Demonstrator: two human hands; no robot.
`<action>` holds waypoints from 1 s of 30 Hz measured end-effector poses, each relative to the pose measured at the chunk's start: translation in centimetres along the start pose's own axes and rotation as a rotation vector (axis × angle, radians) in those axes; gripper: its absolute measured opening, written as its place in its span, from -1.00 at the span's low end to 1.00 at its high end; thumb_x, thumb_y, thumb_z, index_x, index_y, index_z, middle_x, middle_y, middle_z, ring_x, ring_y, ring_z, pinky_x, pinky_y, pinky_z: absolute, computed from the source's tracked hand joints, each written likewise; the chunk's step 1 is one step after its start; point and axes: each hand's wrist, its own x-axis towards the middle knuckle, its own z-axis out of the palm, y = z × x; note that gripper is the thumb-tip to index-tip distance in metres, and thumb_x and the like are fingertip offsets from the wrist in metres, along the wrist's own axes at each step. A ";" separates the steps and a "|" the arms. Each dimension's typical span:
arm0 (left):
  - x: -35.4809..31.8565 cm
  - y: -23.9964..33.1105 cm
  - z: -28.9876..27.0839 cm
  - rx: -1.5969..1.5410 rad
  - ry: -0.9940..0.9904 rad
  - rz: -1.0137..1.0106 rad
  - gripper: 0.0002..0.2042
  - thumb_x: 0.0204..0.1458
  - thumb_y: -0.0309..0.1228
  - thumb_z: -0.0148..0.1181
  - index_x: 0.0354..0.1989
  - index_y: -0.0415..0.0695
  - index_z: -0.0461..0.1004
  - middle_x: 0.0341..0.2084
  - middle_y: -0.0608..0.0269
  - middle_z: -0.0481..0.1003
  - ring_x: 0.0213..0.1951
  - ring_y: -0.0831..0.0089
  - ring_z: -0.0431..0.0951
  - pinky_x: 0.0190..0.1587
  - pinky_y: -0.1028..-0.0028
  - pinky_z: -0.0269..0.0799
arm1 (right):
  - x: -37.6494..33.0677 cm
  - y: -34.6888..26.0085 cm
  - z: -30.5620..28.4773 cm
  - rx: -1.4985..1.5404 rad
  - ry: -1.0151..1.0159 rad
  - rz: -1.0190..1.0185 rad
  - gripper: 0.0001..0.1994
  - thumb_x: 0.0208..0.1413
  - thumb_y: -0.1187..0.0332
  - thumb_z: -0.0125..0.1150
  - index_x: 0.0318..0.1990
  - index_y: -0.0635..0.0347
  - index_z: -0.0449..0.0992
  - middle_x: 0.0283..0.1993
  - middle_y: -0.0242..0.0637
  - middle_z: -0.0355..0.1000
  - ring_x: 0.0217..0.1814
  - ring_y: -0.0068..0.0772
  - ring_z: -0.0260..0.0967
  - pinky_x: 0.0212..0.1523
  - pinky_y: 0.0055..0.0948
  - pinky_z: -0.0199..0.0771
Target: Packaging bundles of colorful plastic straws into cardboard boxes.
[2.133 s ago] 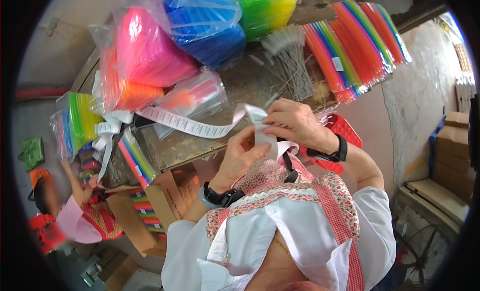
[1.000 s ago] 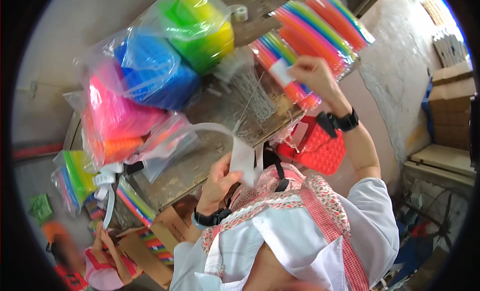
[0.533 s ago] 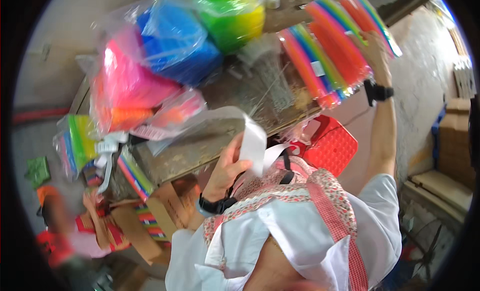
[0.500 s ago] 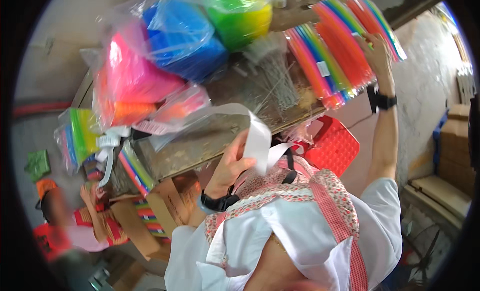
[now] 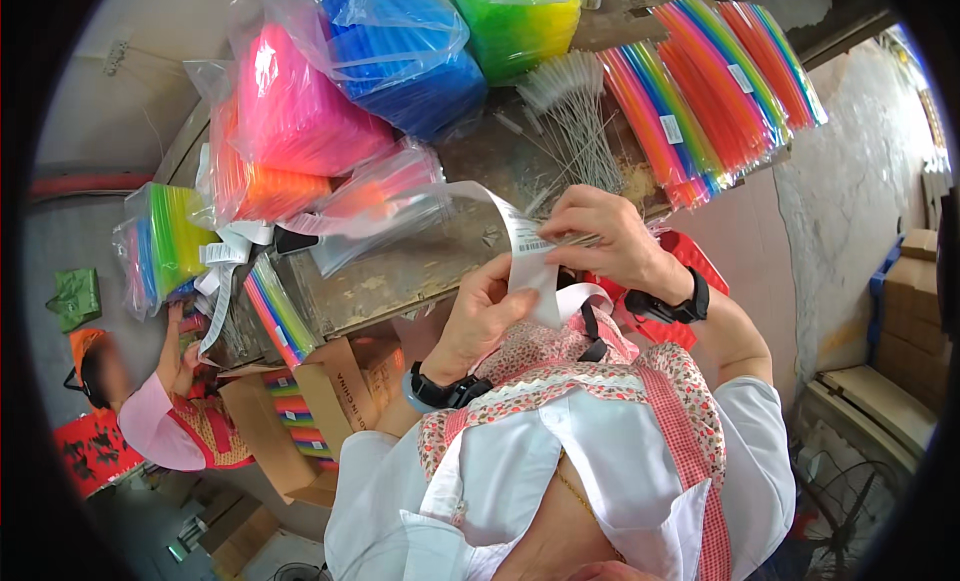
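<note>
The label strip point(image 5: 529, 271) is a white paper band with print showing near the right hand; it is held up in front of the desk's near edge, above the person's apron point(image 5: 560, 366). The left hand point(image 5: 476, 319) grips it between thumb and fingers. The right hand point(image 5: 610, 236) is at the strip's right edge, its fingers bent; they partly cover the spot, so I cannot tell whether they pinch the paper.

From the hands the strip arches up and to the left, over some flat clear bags point(image 5: 388, 231) on the desk point(image 5: 385, 286), toward a white paper heap point(image 5: 235, 243) at its left side. Just beyond the right hand lies a bundle of thin grey wires point(image 5: 575, 131), and to the right of that are overlapping rainbow packs point(image 5: 700, 96). Toward the back of the desk stand clear bags filled with pink sticks point(image 5: 305, 106), blue sticks point(image 5: 400, 66) and green and yellow sticks point(image 5: 525, 29).

Below the desk's left part, an open cardboard box point(image 5: 335, 391) holds more striped packs point(image 5: 297, 413). A co-worker point(image 5: 160, 421) in pink is at the far left. A red stool point(image 5: 695, 256) shows behind the right wrist.
</note>
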 end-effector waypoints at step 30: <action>2.5 -2.3 -2.8 0.286 0.153 -0.135 -0.63 -0.13 -0.60 0.05 -0.05 -0.27 0.36 -0.27 0.33 0.46 -0.23 0.56 0.43 -0.11 0.54 0.30 | -8.2 10.1 -29.9 -1.476 1.101 0.345 -0.90 -0.09 0.35 0.17 -0.53 0.14 0.48 -0.43 -0.35 0.39 -0.32 -0.41 0.41 -0.36 -0.44 0.42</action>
